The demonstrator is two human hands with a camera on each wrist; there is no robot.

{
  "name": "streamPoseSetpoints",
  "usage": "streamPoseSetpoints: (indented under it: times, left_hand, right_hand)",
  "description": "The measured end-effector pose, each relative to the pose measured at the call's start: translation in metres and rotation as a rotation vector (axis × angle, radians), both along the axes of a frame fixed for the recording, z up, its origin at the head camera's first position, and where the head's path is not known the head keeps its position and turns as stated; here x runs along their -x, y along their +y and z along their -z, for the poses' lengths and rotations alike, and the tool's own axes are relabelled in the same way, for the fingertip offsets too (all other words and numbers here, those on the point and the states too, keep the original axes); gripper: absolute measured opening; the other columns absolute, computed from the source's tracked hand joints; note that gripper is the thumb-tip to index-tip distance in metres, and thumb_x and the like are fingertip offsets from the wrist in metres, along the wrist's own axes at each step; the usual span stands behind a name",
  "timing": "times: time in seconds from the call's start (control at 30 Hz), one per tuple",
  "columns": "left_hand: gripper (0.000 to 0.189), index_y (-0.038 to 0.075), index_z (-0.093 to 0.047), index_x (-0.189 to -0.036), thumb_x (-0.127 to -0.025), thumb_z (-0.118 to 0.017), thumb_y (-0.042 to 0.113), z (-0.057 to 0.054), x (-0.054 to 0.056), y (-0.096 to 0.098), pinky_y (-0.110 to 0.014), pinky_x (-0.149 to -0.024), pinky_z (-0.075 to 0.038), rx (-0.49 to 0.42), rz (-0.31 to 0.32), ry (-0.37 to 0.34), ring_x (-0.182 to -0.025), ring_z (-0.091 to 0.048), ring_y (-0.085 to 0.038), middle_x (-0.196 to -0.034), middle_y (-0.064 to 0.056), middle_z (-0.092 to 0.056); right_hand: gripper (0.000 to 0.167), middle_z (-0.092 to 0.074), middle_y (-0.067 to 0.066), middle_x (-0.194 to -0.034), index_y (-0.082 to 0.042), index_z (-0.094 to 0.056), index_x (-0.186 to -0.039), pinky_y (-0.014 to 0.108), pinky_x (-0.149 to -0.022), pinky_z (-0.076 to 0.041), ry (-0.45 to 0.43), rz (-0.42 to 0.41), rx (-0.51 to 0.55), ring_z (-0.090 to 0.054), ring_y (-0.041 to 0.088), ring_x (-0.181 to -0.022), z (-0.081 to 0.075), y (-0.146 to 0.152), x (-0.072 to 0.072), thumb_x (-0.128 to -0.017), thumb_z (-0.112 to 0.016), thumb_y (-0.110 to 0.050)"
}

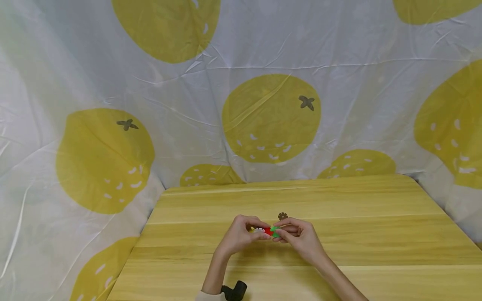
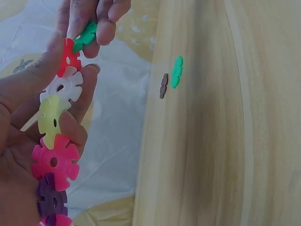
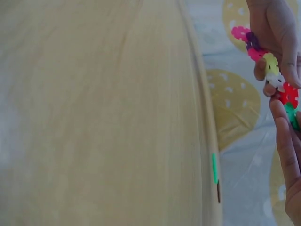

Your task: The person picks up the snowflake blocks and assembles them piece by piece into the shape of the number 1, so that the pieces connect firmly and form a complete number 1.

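A chain of notched plastic snowflake discs runs along the palm of my left hand (image 1: 244, 235), whose thumb and fingers grip it near the red disc (image 2: 69, 59). Behind the red one come a white disc (image 2: 61, 88), a yellow disc (image 2: 49, 121), a pink disc (image 2: 55, 161) and a purple disc (image 2: 51, 200), then more pink. My right hand (image 1: 302, 241) pinches a green disc (image 2: 85, 36) between thumb and fingers, its edge right at the red disc's edge. Both hands are held over the table, close together.
On the wooden table (image 1: 357, 217) lie a loose brown disc (image 1: 283, 216) beyond the hands and a second green disc (image 2: 177, 72) beside it. A black device (image 1: 235, 290) is on the left wrist. A lemon-print cloth (image 1: 180, 92) hangs behind the table.
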State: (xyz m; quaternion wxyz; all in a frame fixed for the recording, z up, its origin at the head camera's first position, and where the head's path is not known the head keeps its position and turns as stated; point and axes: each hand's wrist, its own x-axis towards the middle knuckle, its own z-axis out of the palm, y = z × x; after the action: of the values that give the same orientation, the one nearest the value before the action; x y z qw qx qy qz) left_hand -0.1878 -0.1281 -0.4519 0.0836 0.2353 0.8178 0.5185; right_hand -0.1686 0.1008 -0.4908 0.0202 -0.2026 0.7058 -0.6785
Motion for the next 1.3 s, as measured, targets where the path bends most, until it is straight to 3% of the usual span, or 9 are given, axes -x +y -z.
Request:
streamPoseSetpoints:
  times: [0.2, 0.43, 0.6, 0.77, 1.0, 1.13, 1.23, 1.3]
  left_hand:
    - [0.016, 0.015, -0.083, -0.102, -0.087, -0.085, 0.020, 0.000, 0.001, -0.001, -0.019, -0.063, -0.047, 0.017, -0.013, -0.001, -0.080, -0.063, -0.007, -0.098, -0.004, -0.080]
    - [0.017, 0.014, -0.083, -0.104, -0.090, -0.083, 0.023, -0.001, 0.000, -0.003, -0.022, -0.066, -0.051, 0.040, -0.016, -0.016, -0.088, -0.066, -0.007, -0.106, -0.003, -0.080]
    - [0.020, 0.015, -0.082, -0.108, -0.093, -0.080, 0.028, -0.003, -0.001, -0.003, -0.023, -0.070, -0.054, 0.077, 0.006, -0.025, -0.094, -0.066, -0.007, -0.109, -0.001, -0.080]
    - [0.022, 0.013, -0.081, -0.110, -0.092, -0.081, 0.026, -0.005, -0.002, 0.002, -0.025, -0.078, -0.052, 0.080, 0.016, 0.012, -0.094, -0.066, -0.008, -0.109, -0.001, -0.080]
    - [0.026, 0.015, -0.079, -0.114, -0.088, -0.083, 0.019, 0.000, -0.005, 0.015, -0.025, -0.087, -0.054, 0.045, -0.023, 0.075, -0.100, -0.070, -0.012, -0.113, 0.000, -0.079]
    - [0.030, 0.014, -0.079, -0.116, -0.087, -0.084, 0.014, 0.004, -0.006, 0.020, -0.035, -0.091, -0.061, 0.001, -0.048, 0.072, -0.107, -0.072, -0.017, -0.115, -0.002, -0.079]
    - [0.030, 0.014, -0.078, -0.116, -0.087, -0.084, 0.014, 0.006, -0.006, 0.022, -0.039, -0.091, -0.061, -0.017, -0.065, 0.076, -0.107, -0.073, -0.020, -0.116, -0.004, -0.078]
    - [0.030, 0.015, -0.079, -0.116, -0.087, -0.085, 0.014, 0.008, -0.006, 0.023, -0.035, -0.091, -0.061, -0.018, -0.074, 0.088, -0.107, -0.073, -0.020, -0.115, -0.003, -0.079]
  right_hand:
    - [0.023, -0.077, 0.026, -0.100, 0.005, -0.070, -0.118, 0.044, -0.077, -0.064, 0.005, -0.039, 0.003, -0.079, 0.029, -0.086, 0.000, 0.003, 0.002, -0.100, -0.068, -0.008]
    - [0.027, -0.075, 0.029, -0.105, 0.008, -0.066, -0.124, 0.047, -0.079, -0.063, 0.006, -0.075, -0.001, -0.079, 0.026, -0.089, -0.001, 0.006, 0.003, -0.102, -0.064, -0.008]
    - [0.031, -0.074, 0.031, -0.104, 0.012, -0.063, -0.126, 0.049, -0.079, -0.062, -0.039, -0.091, 0.034, -0.079, 0.028, -0.088, 0.000, 0.006, 0.004, -0.102, -0.064, -0.008]
    - [0.032, -0.074, 0.031, -0.104, 0.012, -0.062, -0.126, 0.046, -0.079, -0.063, -0.100, -0.080, 0.065, -0.079, 0.024, -0.087, 0.000, 0.006, 0.004, -0.102, -0.065, -0.010]
    - [0.037, -0.080, 0.014, -0.103, 0.011, -0.063, -0.127, 0.041, -0.080, -0.064, -0.182, -0.045, 0.080, -0.079, 0.023, -0.089, -0.001, 0.006, 0.003, -0.101, -0.068, -0.015]
    - [0.040, -0.082, 0.002, -0.099, 0.010, -0.063, -0.128, 0.037, -0.082, -0.064, -0.254, 0.002, 0.081, -0.079, 0.025, -0.092, -0.001, 0.005, 0.004, -0.099, -0.070, -0.017]
    - [0.041, -0.082, 0.001, -0.098, 0.009, -0.063, -0.130, 0.037, -0.084, -0.063, -0.284, 0.028, 0.086, -0.079, 0.023, -0.092, -0.001, 0.005, 0.004, -0.099, -0.071, -0.018]
    - [0.042, -0.082, 0.002, -0.098, 0.009, -0.063, -0.130, 0.038, -0.084, -0.063, -0.293, 0.039, 0.092, -0.079, 0.020, -0.091, -0.001, 0.004, 0.004, -0.099, -0.072, -0.018]
